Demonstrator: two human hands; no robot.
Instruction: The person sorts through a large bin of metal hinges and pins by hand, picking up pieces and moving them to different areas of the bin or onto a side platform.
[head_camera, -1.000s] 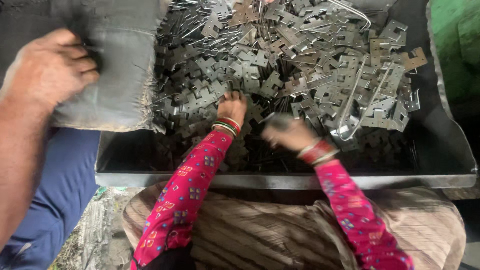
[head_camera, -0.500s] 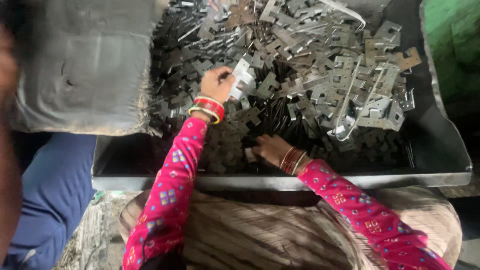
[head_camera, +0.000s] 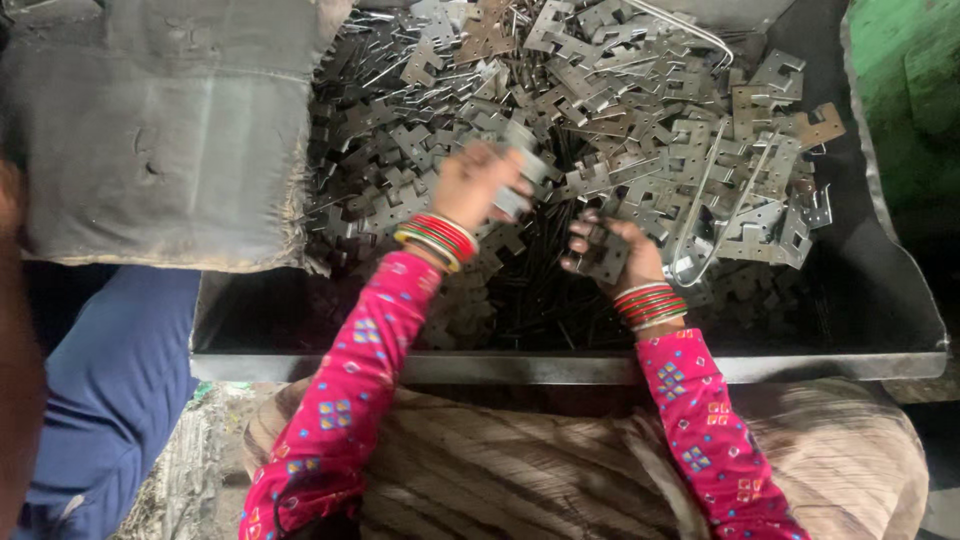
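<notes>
Flat notched grey metal plates (head_camera: 640, 110) heap against the far edge of the dark steel tray (head_camera: 560, 366). Left hand (head_camera: 478, 185) pinches one plate (head_camera: 520, 180); right hand (head_camera: 612, 250) curls fingers around another, nearer the tray's near edge.

Metal workshop: tray (head_camera: 560, 366) of stamped steel plates (head_camera: 690, 120)

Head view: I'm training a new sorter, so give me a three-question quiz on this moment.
1. True or false: the left hand holds a metal piece.
2. What lies in the right hand? A) a wire B) a dark flat plate C) nothing
3. Which colour are the sleeves?

Key: 1 true. 2 B; the plate rests in the palm above the tray. 3 pink, patterned.
</notes>
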